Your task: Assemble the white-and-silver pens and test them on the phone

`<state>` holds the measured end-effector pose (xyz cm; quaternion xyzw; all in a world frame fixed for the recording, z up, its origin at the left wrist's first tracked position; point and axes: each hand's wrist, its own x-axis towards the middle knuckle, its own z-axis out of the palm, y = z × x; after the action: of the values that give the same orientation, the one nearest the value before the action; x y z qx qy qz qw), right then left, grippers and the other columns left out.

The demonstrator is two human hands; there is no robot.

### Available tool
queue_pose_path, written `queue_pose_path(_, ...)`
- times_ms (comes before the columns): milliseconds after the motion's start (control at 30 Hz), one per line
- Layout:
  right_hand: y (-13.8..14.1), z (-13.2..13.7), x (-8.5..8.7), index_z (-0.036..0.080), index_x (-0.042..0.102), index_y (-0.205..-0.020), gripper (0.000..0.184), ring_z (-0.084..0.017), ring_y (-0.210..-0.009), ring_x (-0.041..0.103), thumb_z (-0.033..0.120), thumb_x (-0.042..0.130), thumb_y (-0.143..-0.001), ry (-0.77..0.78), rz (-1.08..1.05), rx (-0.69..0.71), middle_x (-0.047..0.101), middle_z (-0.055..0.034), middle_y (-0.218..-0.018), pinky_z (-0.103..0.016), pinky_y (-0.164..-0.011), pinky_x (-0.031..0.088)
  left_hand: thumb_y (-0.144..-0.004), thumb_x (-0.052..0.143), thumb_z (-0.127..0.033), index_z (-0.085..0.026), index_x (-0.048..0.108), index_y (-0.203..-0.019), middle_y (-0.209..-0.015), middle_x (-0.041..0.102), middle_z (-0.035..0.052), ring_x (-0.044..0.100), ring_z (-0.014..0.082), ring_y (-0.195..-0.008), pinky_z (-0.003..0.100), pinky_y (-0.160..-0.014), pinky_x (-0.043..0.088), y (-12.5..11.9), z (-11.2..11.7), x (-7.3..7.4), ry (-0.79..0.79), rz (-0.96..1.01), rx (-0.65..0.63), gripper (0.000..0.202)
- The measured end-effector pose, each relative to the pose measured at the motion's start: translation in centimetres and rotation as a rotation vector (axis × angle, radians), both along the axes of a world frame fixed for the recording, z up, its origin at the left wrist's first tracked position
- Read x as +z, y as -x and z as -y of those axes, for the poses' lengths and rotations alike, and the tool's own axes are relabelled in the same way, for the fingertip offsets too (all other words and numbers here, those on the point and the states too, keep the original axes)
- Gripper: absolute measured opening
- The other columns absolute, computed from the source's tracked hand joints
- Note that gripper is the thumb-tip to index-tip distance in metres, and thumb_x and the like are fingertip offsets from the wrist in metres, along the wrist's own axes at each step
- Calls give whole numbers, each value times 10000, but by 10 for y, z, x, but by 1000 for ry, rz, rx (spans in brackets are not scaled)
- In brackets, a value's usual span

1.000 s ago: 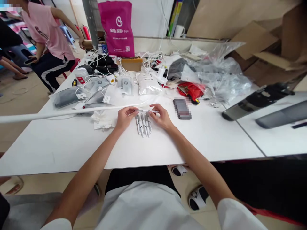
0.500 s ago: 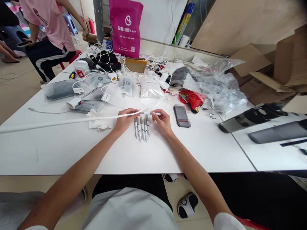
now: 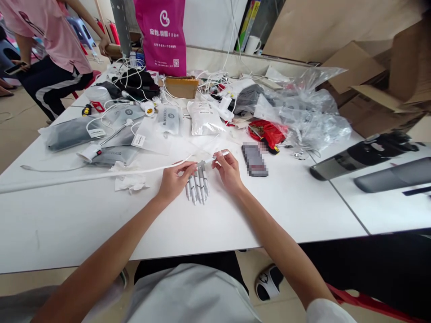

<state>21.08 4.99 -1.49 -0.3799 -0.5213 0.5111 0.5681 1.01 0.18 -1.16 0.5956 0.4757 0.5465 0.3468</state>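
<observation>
White bench (image 3: 208,229), rear cluttered; cartons (image 3: 362,67) at right, seated person (image 3: 50,40) at left. Left hand (image 3: 175,180) and right hand (image 3: 229,171) pinch one pen (image 3: 209,160), fingertips closed.

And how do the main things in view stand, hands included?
Left hand, pinching one end of a pen
Right hand, pinching its other end
Pen, held; too small to tell if complete
Other pens, lying side by side
Phone, lying flat
Tissue, crumpled
Pink bag, upright
Carton, flaps open

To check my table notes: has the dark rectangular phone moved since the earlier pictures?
No: the dark rectangular phone keeps its place near the crumpled red plastic bag; only the view shifted.
</observation>
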Motion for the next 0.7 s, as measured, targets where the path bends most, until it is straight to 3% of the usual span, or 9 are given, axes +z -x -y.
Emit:
queue_pose_path(200,3,9,8,274,598,-998,395,-211,-1048,731,647,720,-951,57,-66,103,779,-60,-1124,-400,-968,620,-941,828,-376,-258,867,-994,-997,852,38,789,238,-906,359,-845,612,3,1,2,-112,-67,66,135)
queue_pose_path(367,3,10,10,276,558,-963,430,-251,-1117,754,673,721,-944,85,-77,83,781,-55,-1068,-444,-992,615,-981,788,-373,-247,841,-1023,-959,833,37,768,212,-836,348,-820,612,-2,7,9,-209,-122,39,142)
queue_pose_path(433,0,7,11,279,544,-957,415,-244,-1077,753,656,715,-959,106,-141,79,739,-36,-993,-437,-950,624,-992,773,-376,-232,822,-1051,-972,827,41,760,201,-838,337,-839,610,-3,8,11,-196,-123,40,163)
queue_pose_path(500,-4,3,13,282,520,-929,399,-208,-905,720,618,732,-966,139,-248,61,640,-2,-855,-409,-860,633,-1017,734,-387,-216,807,-1062,-997,823,50,758,199,-875,327,-860,602,-2,7,10,-157,-108,61,190)
queue_pose_path(600,-16,-4,18,273,491,-881,380,-143,-643,534,534,747,-984,221,-474,69,439,51,-710,-312,-675,587,-1058,659,-421,-198,794,-1067,-1017,811,59,755,197,-910,312,-856,585,2,3,8,-99,-75,92,261)
queue_pose_path(700,-30,-8,25,251,440,-815,403,-120,-571,434,496,673,-1034,297,-724,147,345,70,-675,-254,-573,510,-1066,639,-438,-189,784,-1089,-1037,802,59,754,194,-931,303,-861,572,6,0,8,-72,-55,114,289)
